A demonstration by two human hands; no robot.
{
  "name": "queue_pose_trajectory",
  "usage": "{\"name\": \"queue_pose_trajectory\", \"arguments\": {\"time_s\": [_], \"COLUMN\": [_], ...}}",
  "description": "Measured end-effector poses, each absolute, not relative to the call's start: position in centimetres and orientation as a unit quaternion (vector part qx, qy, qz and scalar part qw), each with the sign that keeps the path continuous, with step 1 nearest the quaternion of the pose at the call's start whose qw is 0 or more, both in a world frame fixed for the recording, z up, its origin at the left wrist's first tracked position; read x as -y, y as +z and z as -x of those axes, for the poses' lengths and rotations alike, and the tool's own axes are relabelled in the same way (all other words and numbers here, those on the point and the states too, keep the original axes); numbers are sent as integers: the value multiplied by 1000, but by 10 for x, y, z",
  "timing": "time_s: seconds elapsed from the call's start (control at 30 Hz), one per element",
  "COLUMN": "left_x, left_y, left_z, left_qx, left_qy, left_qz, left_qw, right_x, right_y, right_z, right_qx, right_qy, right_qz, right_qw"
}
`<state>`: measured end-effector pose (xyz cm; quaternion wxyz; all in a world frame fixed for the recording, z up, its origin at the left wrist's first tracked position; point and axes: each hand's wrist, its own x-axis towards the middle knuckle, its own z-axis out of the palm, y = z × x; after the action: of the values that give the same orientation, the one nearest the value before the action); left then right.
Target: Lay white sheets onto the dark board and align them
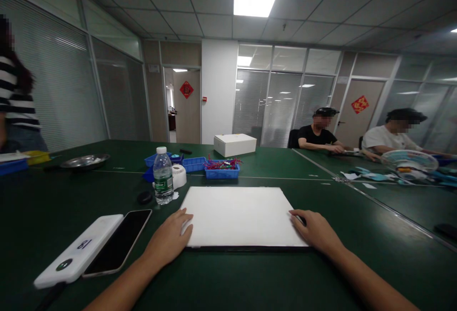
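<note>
A flat white board (240, 215) with a dark underside lies on the green table (250, 277) in front of me. My left hand (170, 237) rests on its near left corner, fingers stretched flat. My right hand (316, 230) lies on the board's near right corner, fingers loosely curved over the edge. Neither hand lifts the board.
To my left lie a dark phone (120, 241) and a white power bank (80, 249). Beyond the board stand a water bottle (163, 176), a tape roll (178, 175), blue trays (222, 171) and a white box (234, 144). Two seated people (317, 135) work at the right; another person (16, 101) stands at left.
</note>
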<state>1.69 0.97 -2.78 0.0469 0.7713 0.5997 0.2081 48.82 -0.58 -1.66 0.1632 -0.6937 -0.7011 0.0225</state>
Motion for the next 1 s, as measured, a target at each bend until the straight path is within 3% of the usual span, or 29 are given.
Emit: {"name": "queue_pose_trajectory", "arguments": {"time_s": [0.53, 0.8, 1.0], "left_x": [-11, -6, -4], "left_y": [-37, -37, -31], "left_z": [-19, -21, -26], "left_qx": [-606, -597, -608], "left_qy": [219, 188, 185], "left_qz": [-763, -778, -770], "left_qw": [47, 56, 57], "right_x": [3, -8, -10], "right_y": [-21, -28, -20], "right_z": [-486, -491, -505], "right_qx": [630, 536, 472], "right_qy": [21, 182, 327], "right_qz": [753, 740, 642], "right_qw": [188, 362, 508]}}
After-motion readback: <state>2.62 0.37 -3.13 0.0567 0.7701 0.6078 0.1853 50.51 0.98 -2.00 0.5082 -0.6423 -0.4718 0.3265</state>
